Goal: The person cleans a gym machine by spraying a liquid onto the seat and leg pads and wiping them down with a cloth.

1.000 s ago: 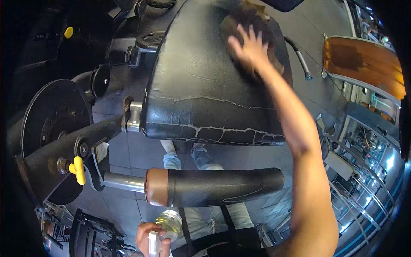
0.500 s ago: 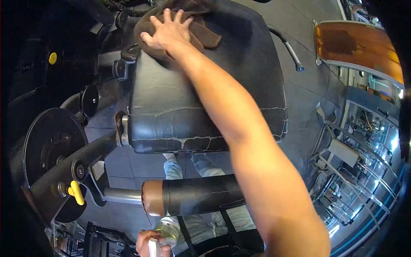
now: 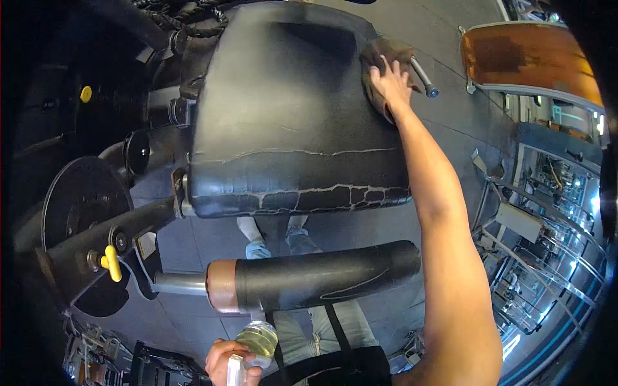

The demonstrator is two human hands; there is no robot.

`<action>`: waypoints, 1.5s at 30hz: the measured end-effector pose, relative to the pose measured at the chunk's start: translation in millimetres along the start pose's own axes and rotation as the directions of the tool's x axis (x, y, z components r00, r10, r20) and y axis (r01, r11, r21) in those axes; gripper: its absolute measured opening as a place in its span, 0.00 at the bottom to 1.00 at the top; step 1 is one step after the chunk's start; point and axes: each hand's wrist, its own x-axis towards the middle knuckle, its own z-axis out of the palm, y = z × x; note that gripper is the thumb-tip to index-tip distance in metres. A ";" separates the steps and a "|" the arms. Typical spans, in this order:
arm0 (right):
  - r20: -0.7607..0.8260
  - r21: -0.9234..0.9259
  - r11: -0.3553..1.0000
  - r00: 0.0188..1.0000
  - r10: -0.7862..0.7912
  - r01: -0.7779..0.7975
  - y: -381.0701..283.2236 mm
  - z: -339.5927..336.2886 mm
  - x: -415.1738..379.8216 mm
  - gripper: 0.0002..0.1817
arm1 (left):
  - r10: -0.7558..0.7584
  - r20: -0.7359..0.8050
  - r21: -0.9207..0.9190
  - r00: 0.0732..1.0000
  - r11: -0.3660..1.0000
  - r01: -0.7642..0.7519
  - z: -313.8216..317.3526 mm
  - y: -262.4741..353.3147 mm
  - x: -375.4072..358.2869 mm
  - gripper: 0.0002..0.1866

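The left hand [image 3: 225, 360] is wrapped around a clear bottle [image 3: 259, 340] low in the view, just beside the wearer's jeans [image 3: 297, 327]; the bottle is see-through and rounded, with pale yellow liquid inside and a whitish top [image 3: 235, 371] between the fingers. Beyond it a black padded roller [image 3: 328, 276] lies crosswise, brown at its left end and creased near its right, on a metal bar with a yellow knob [image 3: 113, 264] to the left.

Past the roller is a broad black seat pad [image 3: 290, 135], its near edge split by pale cracks, its left part catching a dull sheen. At its far right edge the right hand [image 3: 391, 82] is spread rather than clenched, pressing on a dark brown cloth [image 3: 374, 59], which is bunched and folded over the edge. A metal handle [image 3: 421, 76] juts out just beside the cloth.

Grey tiled floor [image 3: 457, 138] runs behind, with an orange-brown panel [image 3: 531, 59] and metal frames [image 3: 544, 235] at the right.
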 end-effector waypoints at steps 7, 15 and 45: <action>-0.055 -0.103 0.983 0.985 -0.161 0.155 -118.0 10.4 -57.4 0.35 | 0.309 -0.050 0.295 0.950 0.913 -0.281 -30.2 7.8 -3.2 0.21; -0.192 0.106 0.653 0.660 -0.726 0.750 -246.8 21.8 -257.1 0.31 | 0.234 -0.131 0.358 0.963 0.917 -0.174 -33.6 24.9 -10.0 0.27; -0.247 -0.231 0.374 0.318 -0.916 0.898 -187.5 42.8 -317.9 0.37 | 0.207 -0.163 0.339 0.965 0.930 -0.142 -49.0 6.7 -14.3 0.30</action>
